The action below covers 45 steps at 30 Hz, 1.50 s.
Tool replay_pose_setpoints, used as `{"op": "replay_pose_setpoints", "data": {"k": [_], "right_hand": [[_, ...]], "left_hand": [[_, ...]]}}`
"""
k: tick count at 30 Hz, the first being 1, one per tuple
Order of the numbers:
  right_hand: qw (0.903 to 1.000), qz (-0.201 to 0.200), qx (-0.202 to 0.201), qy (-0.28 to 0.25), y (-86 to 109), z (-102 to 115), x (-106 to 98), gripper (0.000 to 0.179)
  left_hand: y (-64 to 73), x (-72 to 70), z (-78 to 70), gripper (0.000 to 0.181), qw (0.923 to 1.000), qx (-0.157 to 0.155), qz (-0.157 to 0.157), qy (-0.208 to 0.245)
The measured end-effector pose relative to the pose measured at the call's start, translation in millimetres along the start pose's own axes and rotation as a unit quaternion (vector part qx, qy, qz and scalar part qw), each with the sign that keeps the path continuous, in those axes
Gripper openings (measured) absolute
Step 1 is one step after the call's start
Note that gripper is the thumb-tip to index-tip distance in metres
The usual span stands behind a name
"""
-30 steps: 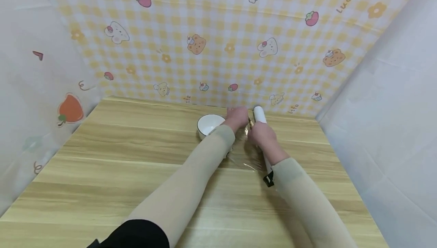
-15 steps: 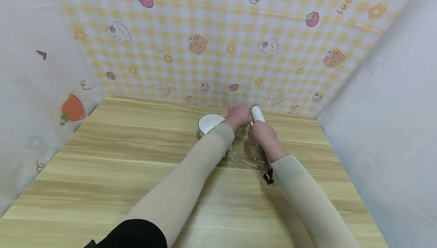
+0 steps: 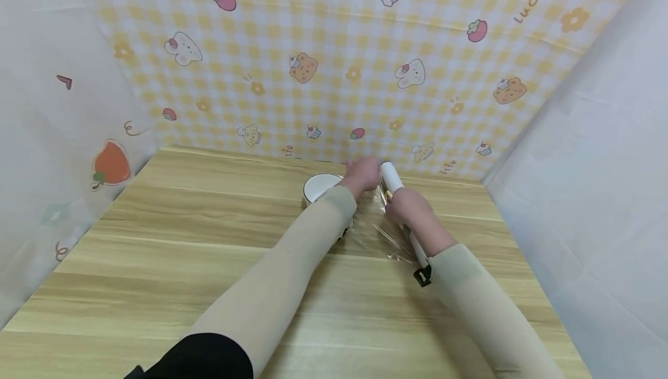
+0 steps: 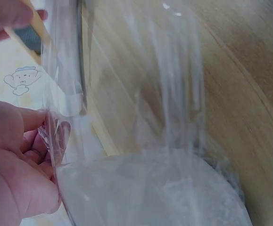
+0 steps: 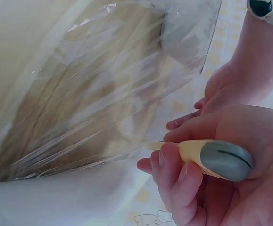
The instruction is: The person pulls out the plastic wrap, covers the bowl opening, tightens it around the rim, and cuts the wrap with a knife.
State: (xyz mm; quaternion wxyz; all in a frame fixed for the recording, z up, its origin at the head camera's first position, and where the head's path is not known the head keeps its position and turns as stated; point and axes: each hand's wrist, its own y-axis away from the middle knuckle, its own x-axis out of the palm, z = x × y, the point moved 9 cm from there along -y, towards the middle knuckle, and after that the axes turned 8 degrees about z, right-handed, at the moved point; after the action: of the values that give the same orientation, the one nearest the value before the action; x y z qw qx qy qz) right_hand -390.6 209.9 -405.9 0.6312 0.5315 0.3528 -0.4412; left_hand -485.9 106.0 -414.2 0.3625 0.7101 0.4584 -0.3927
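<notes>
Clear cling film (image 3: 373, 229) stretches from a white roll (image 3: 391, 175) leftward over a white bowl (image 3: 318, 185) with a dark rim. My left hand (image 3: 363, 174), beyond the bowl, pinches the film's gathered far edge, as the left wrist view shows. Beside the roll, my right hand (image 3: 409, 206) grips a small knife (image 5: 226, 160) by its yellow handle with a grey end. The knife points at the film along the roll; its blade cannot be made out. In the left wrist view the film lies over the bowl (image 4: 150, 193). My left forearm hides part of the bowl in the head view.
A black piece (image 3: 423, 276) sits at the roll's near end. The wooden table (image 3: 209, 240) meets a yellow checked backdrop (image 3: 334, 95) just behind the hands. White cloth (image 3: 590, 182) walls both sides.
My right hand has moved slightly right and nearer, with the knife. The roll's near end has shifted right, and its far end left. My left hand stays nearly in place on the film.
</notes>
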Motion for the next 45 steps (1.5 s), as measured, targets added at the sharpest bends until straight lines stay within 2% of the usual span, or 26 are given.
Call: {"op": "replay_pose_setpoints", "data": {"k": [4,6,10,11,12,13,17,18,22,25,27,30,34,36,39,45], "right_hand": [[1.0000,0.001,-0.006,-0.007,4.1,-3,1,0.026],[0.9999,0.002,-0.004,-0.015,1.7,-3,2,0.027],[0.9997,0.010,0.006,-0.022,-8.5,-3,3,0.026],[0.9997,0.010,0.009,-0.021,-11.3,-3,4,0.026],[0.9997,0.009,0.012,-0.019,-14.3,-3,4,0.026],[0.9997,0.006,0.013,-0.017,-16.9,-3,4,0.025],[0.9996,0.005,0.020,-0.017,-23.3,-3,3,0.026],[0.9996,0.006,0.022,-0.017,-23.4,-3,3,0.025],[0.9996,0.016,0.017,-0.014,-17.1,-5,-1,0.025],[0.9998,0.020,0.005,-0.008,-6.1,-5,-4,0.023],[0.9997,0.024,-0.005,0.000,2.6,-5,-6,0.021],[0.9992,0.037,-0.012,0.010,14.8,-6,-6,0.019],[0.9974,0.068,-0.009,0.020,28.3,-10,-6,0.020],[0.9962,0.085,-0.008,0.021,33.3,-12,-6,0.021],[0.9947,0.100,-0.014,0.020,37.7,-14,-7,0.023],[0.9922,0.108,-0.050,0.039,44.0,-15,-6,0.028]], "left_hand": [[0.0,-1.3,0.5,0.041,0.9995,0.010,0.003,0.031],[-10.7,2.9,4.2,0.042,0.9986,0.010,0.012,0.051],[-23.6,9.4,8.5,0.041,0.9962,0.007,0.043,0.075],[-24.0,10.6,8.7,0.040,0.9963,-0.001,0.046,0.073],[-29.8,14.1,11.1,0.039,0.9958,0.002,0.044,0.080],[-29.2,14.8,10.9,0.040,0.9955,0.003,0.049,0.081],[-52.7,28.4,21.9,0.038,0.9948,0.003,0.043,0.092],[-63.2,33.3,26.7,0.038,0.9942,0.010,0.042,0.098],[-86.6,44.4,38.8,0.035,0.9963,0.000,0.041,0.075],[-92.4,45.9,42.2,0.035,0.9969,-0.007,0.048,0.063],[-89.5,44.0,41.4,0.034,0.9962,-0.015,0.051,0.070],[-56.4,25.7,29.3,0.034,0.9960,-0.019,0.038,0.079],[-7.5,-1.6,11.8,0.033,0.9975,-0.011,0.001,0.070],[3.1,-7.5,8.9,0.033,0.9973,-0.009,-0.013,0.071],[4.4,-9.1,9.2,0.032,0.9961,-0.015,-0.014,0.086],[-13.7,-4.3,15.0,0.034,0.9935,-0.021,0.008,0.112]]}}
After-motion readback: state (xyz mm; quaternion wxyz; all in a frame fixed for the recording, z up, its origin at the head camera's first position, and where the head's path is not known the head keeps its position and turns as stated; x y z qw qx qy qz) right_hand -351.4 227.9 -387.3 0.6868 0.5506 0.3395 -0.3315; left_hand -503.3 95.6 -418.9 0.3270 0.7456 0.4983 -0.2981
